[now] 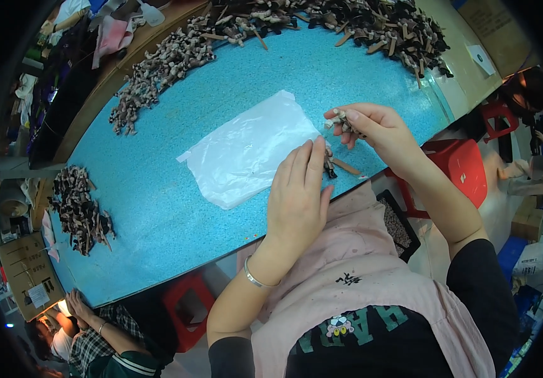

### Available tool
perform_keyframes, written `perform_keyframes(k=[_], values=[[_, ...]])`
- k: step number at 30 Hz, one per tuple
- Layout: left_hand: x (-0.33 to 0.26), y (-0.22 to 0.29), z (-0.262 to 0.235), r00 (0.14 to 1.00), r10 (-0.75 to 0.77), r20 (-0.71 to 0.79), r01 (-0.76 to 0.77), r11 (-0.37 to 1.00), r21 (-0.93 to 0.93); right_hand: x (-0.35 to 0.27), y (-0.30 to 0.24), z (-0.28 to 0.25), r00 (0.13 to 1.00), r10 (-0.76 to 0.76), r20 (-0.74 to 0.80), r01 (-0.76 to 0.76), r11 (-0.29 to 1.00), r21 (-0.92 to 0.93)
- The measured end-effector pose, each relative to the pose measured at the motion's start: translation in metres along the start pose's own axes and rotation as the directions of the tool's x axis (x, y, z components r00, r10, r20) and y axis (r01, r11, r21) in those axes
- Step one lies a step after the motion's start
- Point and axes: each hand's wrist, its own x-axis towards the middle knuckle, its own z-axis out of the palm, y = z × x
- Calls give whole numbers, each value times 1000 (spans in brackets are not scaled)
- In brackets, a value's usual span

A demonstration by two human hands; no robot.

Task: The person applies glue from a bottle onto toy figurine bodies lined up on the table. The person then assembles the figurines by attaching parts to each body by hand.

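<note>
My right hand (pixel 375 131) pinches a small pale and dark figurine (pixel 339 118) between thumb and fingers, a little above the table's near edge. My left hand (pixel 297 192) lies with its fingers stretched out over the right edge of a white plastic sheet (pixel 246 151). Just beside its fingertips is another small dark figurine (pixel 329 165), partly hidden by the hand. A flat wooden stick (pixel 347 167) lies next to that one, between my two hands. The sheet is thin and wrinkled, and it rests flat on the blue table (pixel 152 183).
Figurines are heaped along the far edge, a pale pile (pixel 164 69) at left and a darker pile with sticks (pixel 404 38) at right. Another pile (pixel 79 211) sits at the table's left end. Red stools (pixel 457 170) stand below. A co-worker's hands (pixel 79 309) show at lower left.
</note>
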Motion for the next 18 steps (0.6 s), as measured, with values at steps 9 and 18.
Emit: perform_keyframes(k=[9,18], values=[[-33,6,-27,992,-108,-59,97,980,-173,-31,7,16,994,49,95,-53,998,41],[-64,7,-31,920,-390,42,372,835,-406,-45,9,54,904,-126,410,232,947,-222]])
